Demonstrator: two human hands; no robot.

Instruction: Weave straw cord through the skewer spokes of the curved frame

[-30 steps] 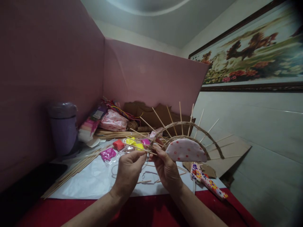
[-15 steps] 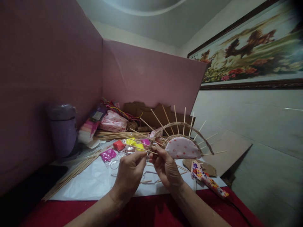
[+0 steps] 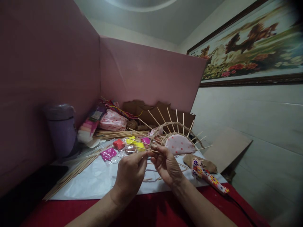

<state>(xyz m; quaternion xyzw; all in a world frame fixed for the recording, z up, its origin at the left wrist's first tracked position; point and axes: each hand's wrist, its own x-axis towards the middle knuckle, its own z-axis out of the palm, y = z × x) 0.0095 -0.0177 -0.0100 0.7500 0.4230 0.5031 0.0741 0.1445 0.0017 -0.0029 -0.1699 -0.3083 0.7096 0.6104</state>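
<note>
- Swung inward since the earlier frames: the far right end of my half-round frame (image 3: 177, 142) sits further left and a little higher, while both my hands hold nearly the same spot.
- That frame is just right of centre, held above the white sheet (image 3: 87, 186), with its dotted cloth (image 3: 183, 146) facing me and its sticks (image 3: 153, 117) fanning toward the upper edge.
- My left hand (image 3: 131, 168), at centre, is closed in a pinch on the frame's left end; whether twine or stick lies between the fingertips, I cannot tell.
- My right hand (image 3: 168, 166), just beside it, grips the same end between thumb and curled fingers, carrying the frame.
- I judge the step to be securing the outer twine arch (image 3: 174, 122) at its left end, where it meets the lowest sticks.
- To my mind, the next move calls for a steady right grip and a snug pull or press from the left, without bending the thin sticks.
- Near the lower right lies a flowered glue gun, by its look (image 3: 211, 179), untouched; the twine ball (image 3: 132, 125) rests behind, left of centre.
</note>
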